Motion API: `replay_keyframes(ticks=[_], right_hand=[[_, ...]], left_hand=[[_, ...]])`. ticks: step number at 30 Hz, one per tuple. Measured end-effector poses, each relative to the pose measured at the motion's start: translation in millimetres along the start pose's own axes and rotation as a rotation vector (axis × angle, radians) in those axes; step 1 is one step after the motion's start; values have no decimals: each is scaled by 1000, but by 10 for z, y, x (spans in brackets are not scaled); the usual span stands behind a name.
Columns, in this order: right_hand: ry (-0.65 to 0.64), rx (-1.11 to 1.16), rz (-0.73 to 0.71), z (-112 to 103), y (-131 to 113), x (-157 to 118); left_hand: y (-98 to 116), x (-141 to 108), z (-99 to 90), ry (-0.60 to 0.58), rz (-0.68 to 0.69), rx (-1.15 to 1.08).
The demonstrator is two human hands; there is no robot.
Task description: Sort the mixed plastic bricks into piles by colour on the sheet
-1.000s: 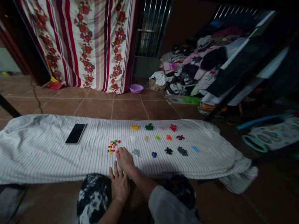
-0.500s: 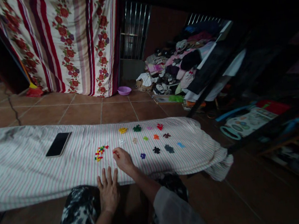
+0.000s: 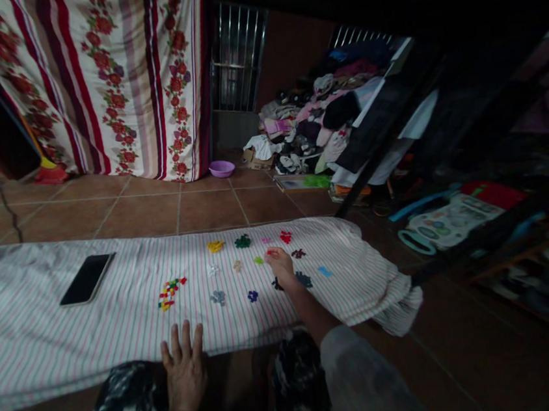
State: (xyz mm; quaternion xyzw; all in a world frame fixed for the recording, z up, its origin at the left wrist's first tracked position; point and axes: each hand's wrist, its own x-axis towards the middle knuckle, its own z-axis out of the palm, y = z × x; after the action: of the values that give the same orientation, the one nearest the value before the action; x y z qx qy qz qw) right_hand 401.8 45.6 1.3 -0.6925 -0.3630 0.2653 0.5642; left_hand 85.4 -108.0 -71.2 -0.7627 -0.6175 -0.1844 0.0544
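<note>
Small coloured pieces lie in separate piles on a striped cloth (image 3: 135, 325). My right hand (image 3: 281, 267) is closed in a pinch on a small red piece (image 3: 269, 252), just right of the lime green pile (image 3: 259, 260) and below the pink pile (image 3: 266, 239). Close by are the red pile (image 3: 286, 237) and the maroon pile (image 3: 298, 253). My left hand (image 3: 185, 365) rests with spread fingers at the cloth's near edge, holding nothing. Above it sits a multicoloured cluster (image 3: 169, 294) of red, yellow, green and white pieces.
A dark-screened phone (image 3: 87, 279) lies on the cloth at the left. More piles, among them yellow (image 3: 215, 246), dark green (image 3: 242, 241) and grey (image 3: 218, 297), are spread around. A purple basin (image 3: 221, 168) stands on the tiled floor beyond.
My right hand has moved right and away from me, from beside the multicoloured cluster to the piles, uncovering the grey pile. The view has shifted slightly; my left hand stays spread.
</note>
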Motion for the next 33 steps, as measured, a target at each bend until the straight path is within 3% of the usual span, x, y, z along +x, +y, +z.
replay_keyframes(ticks=[7,15,23,33], right_hand=[[178,163,114,-422,191,612],[171,239,132,-559,291,1037],[166,324,148,-563,318,1231],[149,260,127,-655,336,1249]], left_hand=[[-9,-10,28,-6,-1,26],[-35,-27,78,10,0,37],[-4,-29,63,3,-10,41],[3,-31,50,-7,-18,24]])
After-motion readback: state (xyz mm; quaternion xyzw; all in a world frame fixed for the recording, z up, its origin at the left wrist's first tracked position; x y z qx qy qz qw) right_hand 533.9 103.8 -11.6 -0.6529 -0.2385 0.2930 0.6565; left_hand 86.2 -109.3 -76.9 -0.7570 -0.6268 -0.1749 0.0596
